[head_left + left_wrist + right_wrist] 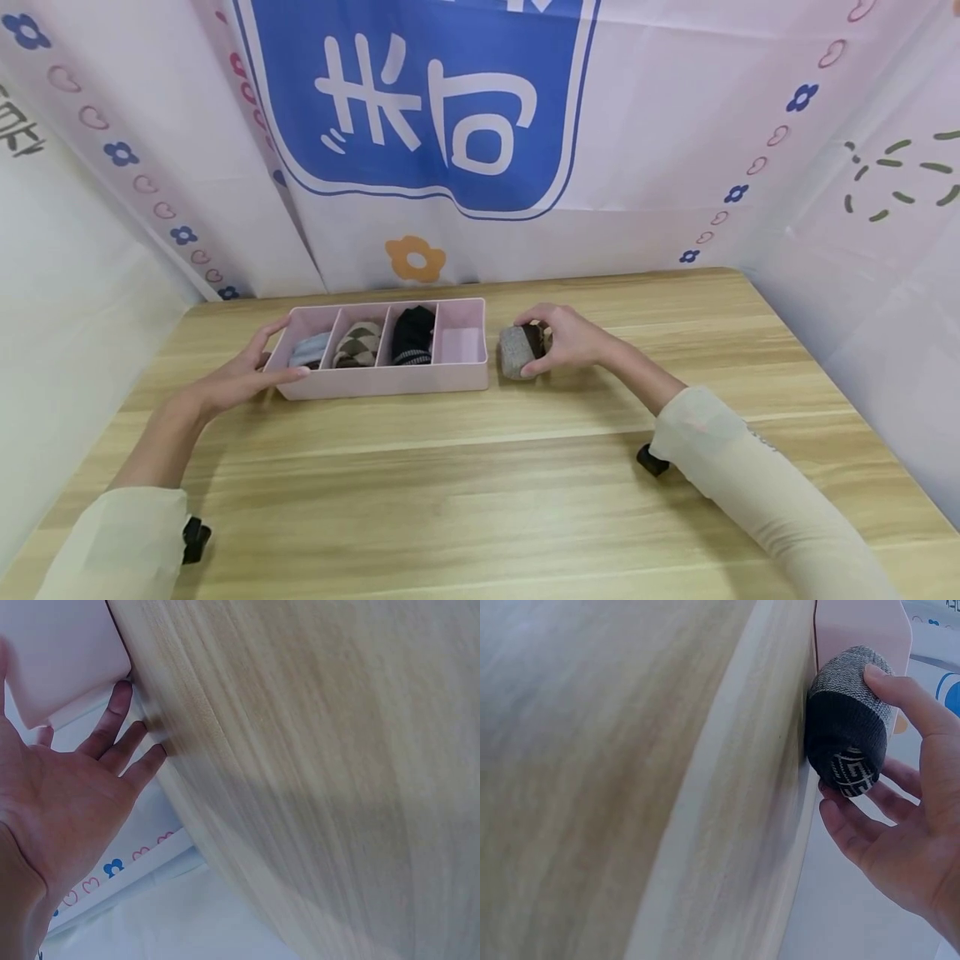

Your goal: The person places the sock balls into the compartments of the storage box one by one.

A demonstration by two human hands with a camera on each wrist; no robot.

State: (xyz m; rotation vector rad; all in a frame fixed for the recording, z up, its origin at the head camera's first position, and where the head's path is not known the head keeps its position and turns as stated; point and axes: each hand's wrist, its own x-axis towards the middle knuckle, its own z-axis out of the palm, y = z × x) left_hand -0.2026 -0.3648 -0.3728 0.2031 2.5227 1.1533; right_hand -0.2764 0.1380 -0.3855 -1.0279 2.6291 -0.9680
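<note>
A long pink divided box (382, 382) lies on the wooden table near its back edge. From left, its sections hold a light blue rolled sock (309, 350), a green-and-beige argyle sock (358, 343) and a black sock (413, 333); the right-hand section is empty. My left hand (238, 372) spans the left end of the box, thumb along the front rim and index finger at the back corner. Just right of the box, my right hand (564, 335) pinches a grey-and-black rolled sock (849, 712) between thumb and fingers, low at the tabletop. A black-and-white pattern shows in its fold.
Light wood tabletop (450, 492) spreads in front of the box and to both sides. A printed white cloth (637, 192) with a blue sign hangs right behind the table, and pale sheets flank it. Small black devices sit at both sleeve cuffs.
</note>
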